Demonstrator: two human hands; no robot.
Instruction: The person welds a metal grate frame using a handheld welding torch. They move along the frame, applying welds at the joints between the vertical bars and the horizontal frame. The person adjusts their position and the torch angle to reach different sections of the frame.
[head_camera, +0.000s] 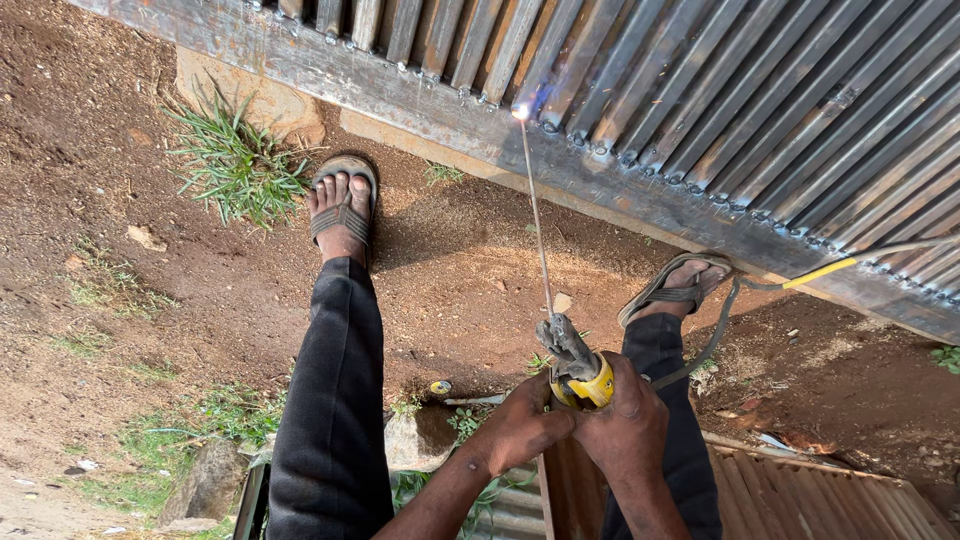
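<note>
Both hands, left hand (520, 425) and right hand (625, 425), close their fingers around a yellow electrode holder (580, 375), steadying its long welding rod (535, 210) against the metal gate (640, 110) where a spark (521, 112) glows.

daylight: bright, even | shadows: soft | glare: welding arc (521, 112) | focus: sharp | edges: wide-angle bend

Dull, rusty corrugated metal gate (700, 110); glossy yellow plastic electrode holder (585, 383); rough red earth (120, 170).

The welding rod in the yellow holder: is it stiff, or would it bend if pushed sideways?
The rod is long and thin, so it probably flexes under a side push. It is clamped only at the holder, so its far tip likely wobbles. It looks light.
</note>
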